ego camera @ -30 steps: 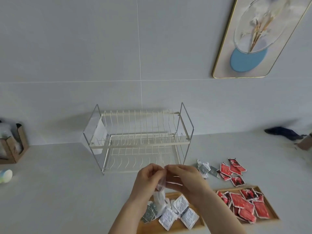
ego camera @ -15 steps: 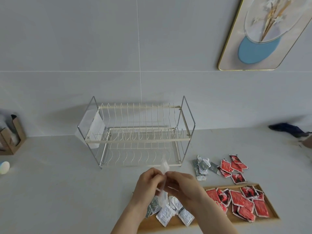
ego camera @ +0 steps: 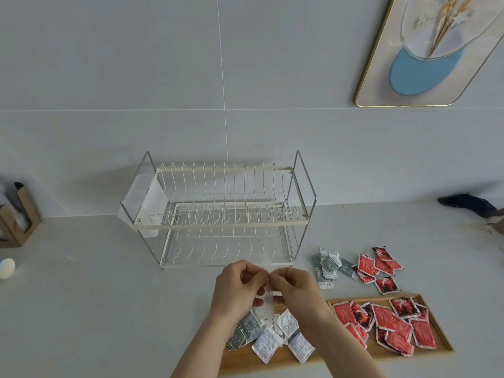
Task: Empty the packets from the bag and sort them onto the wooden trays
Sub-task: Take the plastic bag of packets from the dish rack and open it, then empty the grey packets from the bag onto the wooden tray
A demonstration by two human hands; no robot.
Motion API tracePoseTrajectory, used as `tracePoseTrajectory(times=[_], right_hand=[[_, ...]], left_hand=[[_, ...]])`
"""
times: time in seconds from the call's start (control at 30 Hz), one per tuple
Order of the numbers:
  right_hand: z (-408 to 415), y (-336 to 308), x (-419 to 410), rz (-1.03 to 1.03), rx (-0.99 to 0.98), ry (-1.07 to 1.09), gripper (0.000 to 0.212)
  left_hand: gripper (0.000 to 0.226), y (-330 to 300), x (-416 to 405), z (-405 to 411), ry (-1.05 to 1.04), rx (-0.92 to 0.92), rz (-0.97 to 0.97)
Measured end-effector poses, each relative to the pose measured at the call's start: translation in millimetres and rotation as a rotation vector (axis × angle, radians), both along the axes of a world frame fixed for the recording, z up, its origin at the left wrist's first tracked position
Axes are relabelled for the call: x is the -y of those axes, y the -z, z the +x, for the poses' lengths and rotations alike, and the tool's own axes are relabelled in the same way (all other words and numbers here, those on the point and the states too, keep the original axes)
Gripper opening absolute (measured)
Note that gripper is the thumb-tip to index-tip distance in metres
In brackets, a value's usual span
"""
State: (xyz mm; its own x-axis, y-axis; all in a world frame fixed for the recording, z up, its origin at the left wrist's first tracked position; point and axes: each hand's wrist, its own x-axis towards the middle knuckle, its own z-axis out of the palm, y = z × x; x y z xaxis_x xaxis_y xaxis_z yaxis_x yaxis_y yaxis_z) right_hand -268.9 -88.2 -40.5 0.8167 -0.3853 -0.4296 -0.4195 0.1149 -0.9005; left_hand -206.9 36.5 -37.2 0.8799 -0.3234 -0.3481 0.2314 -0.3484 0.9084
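Observation:
My left hand (ego camera: 237, 287) and my right hand (ego camera: 296, 286) meet in front of me, both pinching a small clear plastic bag (ego camera: 266, 301) that hangs between them. Below them a wooden tray (ego camera: 278, 360) holds several white and grey-green packets (ego camera: 268, 341). To its right a second wooden tray (ego camera: 443, 341) holds several red packets (ego camera: 387, 321). Loose on the counter behind the trays lie grey-green packets (ego camera: 328, 264) and red packets (ego camera: 377, 266).
A white wire dish rack (ego camera: 218, 214) stands against the tiled wall just beyond my hands. A cardboard holder (ego camera: 16, 219) and a small pale round object (ego camera: 6, 268) sit at the far left. A dark object (ego camera: 469, 203) lies at the far right.
My hands have drawn closer together on the clear bag, which now hangs narrower between them. The view has tilted, so the trays sit higher in frame.

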Motion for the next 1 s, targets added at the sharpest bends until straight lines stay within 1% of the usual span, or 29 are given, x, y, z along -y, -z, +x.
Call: tracePoseTrajectory(times=[0.13, 0.27, 0.4, 0.47, 0.53, 0.6, 0.7, 0.77, 0.87, 0.93, 0.97, 1.0], right_hand=[[3.0, 6.6, -2.8, -0.191, -0.079, -0.009, 0.023], [0.1, 8.5, 24.5, -0.292, -0.158, 0.146, 0.02], [-2.7, 4.6, 33.2, -0.377, -0.153, 0.153, 0.018], [0.6, 4.5, 26.2, -0.344, -0.112, 0.154, 0.019], [4.1, 2.1, 18.3, -0.275, -0.067, 0.126, 0.021], [5.2, -0.3, 12.0, -0.296, -0.045, 0.082, 0.023], [4.5, -0.4, 7.6, -0.328, 0.016, 0.07, 0.006], [6.0, -1.8, 13.9, -0.284, 0.023, 0.103, 0.009], [9.2, -16.8, 26.1, -0.117, 0.06, 0.032, 0.016], [11.2, -27.5, 32.5, 0.012, 0.096, -0.048, 0.015], [12.4, -32.3, 35.2, 0.052, 0.104, -0.083, 0.015], [14.1, -36.1, 37.9, 0.079, 0.105, -0.113, 0.015]], left_hand=[[0.007, 1.5, 3.0, 0.9, 0.063, 0.024, 0.059], [0.005, 6.8, -15.1, 11.3, -0.018, 0.07, 0.165], [0.009, 5.6, -25.3, 15.2, 0.106, 0.171, 0.297], [0.009, 2.1, -17.5, 13.3, 0.115, 0.17, 0.264], [0.007, -2.9, -9.2, 11.3, 0.094, 0.125, 0.167], [0.007, -8.6, -2.8, 11.0, 0.073, 0.081, 0.05], [0.007, -14.6, 0.3, 13.2, 0.071, 0.074, -0.064], [0.008, -16.3, -5.2, 16.7, 0.064, 0.073, -0.12], [0.016, -12.6, -22.6, 25.2, 0.023, 0.099, -0.172], [0.022, -5.0, -32.4, 30.8, -0.032, 0.097, -0.179], [0.029, -0.7, -35.6, 32.9, -0.026, 0.094, -0.16], [0.042, 4.7, -37.5, 33.8, 0.026, 0.096, -0.121]])
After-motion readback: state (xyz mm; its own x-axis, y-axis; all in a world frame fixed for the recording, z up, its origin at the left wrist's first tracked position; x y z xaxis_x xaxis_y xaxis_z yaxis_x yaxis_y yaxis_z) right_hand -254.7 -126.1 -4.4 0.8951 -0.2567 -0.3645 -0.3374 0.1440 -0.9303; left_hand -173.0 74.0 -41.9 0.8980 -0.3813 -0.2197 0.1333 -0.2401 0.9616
